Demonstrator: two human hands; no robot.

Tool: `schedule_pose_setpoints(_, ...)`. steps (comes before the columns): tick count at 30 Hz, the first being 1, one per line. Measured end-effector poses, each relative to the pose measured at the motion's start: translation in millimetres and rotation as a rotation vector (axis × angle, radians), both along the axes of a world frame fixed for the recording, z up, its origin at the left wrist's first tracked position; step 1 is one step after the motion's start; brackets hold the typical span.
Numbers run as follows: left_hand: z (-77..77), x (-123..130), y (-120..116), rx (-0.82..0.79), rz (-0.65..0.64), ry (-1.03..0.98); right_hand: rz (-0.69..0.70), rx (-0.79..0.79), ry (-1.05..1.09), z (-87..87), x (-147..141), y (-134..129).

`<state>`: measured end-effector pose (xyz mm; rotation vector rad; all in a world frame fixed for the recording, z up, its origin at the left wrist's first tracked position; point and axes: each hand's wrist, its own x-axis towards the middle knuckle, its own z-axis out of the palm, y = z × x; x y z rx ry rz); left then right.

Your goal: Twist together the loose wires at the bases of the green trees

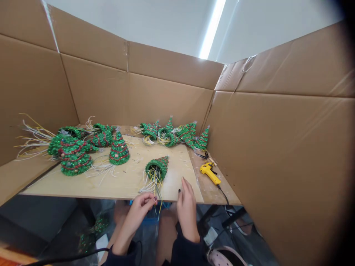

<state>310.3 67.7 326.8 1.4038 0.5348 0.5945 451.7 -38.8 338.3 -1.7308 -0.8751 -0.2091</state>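
Observation:
A small green tinsel tree (163,165) lies on its side near the table's front edge, its hollow base facing me. White and yellow wires (151,183) spill from that base over the edge. My left hand (143,204) is closed in a pinch on one or more of these wires at the table edge. To the right of the wires, my right hand (186,201) has its fingers stretched out and holds nothing. An upright tree with red garland (119,149) stands left of the lying one, with white wires (104,169) beside its base.
More trees (75,157) are clustered at the left, and several others (188,133) lie or stand along the back. A yellow glue gun (210,173) with a cord lies at the right. Cardboard walls (169,96) enclose the wooden table (111,188) at the back and sides.

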Motion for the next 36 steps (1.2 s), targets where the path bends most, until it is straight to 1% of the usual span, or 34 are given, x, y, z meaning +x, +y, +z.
schedule_pose_setpoints(2,0.9,-1,0,0.010,-0.031,0.013,0.040,-0.005,-0.051,-0.2,-6,6)
schedule_pose_setpoints(5,-3.0,-1,2,0.026,-0.046,0.018,0.207,-0.036,-0.035,9.0,-24,10)
schedule_pose_setpoints(7,-7.0,-2,3,0.048,-0.048,0.007,0.287,-0.054,-0.013,13.4,-35,14)
schedule_pose_setpoints(8,-8.6,-2,4,0.060,-0.052,0.002,0.295,-0.058,-0.007,14.0,-40,16)
schedule_pose_setpoints(10,-10.2,-3,5,0.081,-0.070,0.001,0.266,-0.069,-0.016,12.7,-46,20)
schedule_pose_setpoints(12,-9.3,-4,6,0.098,-0.091,0.014,0.232,-0.081,-0.038,11.0,-48,24)
schedule_pose_setpoints(14,-6.5,-4,7,0.109,-0.087,0.024,0.234,-0.093,-0.057,11.1,-48,26)
schedule_pose_setpoints(15,-4.9,-5,8,0.110,-0.065,0.025,0.253,-0.099,-0.060,12.0,-47,26)
schedule_pose_setpoints(17,-2.3,-5,10,0.092,0.023,0.010,0.307,-0.118,-0.045,14.7,-45,25)
schedule_pose_setpoints(19,-1.6,-4,11,0.040,0.115,-0.008,0.358,-0.143,-0.021,17.0,-44,23)
schedule_pose_setpoints(21,-2.9,-1,11,-0.032,0.166,-0.029,0.392,-0.172,-0.008,17.9,-44,21)
schedule_pose_setpoints(26,-8.4,9,4,-0.208,0.224,-0.067,0.444,-0.270,-0.035,17.5,-45,17)
schedule_pose_setpoints(30,-10.1,14,1,-0.334,0.267,-0.089,0.458,-0.331,-0.080,20.9,-44,14)
schedule_pose_setpoints(34,-10.6,19,-4,-0.324,0.317,-0.123,0.455,-0.384,-0.134,24.7,-40,9)
schedule_pose_setpoints(36,-11.3,22,-8,-0.316,0.320,-0.134,0.462,-0.404,-0.151,27.4,-38,5)
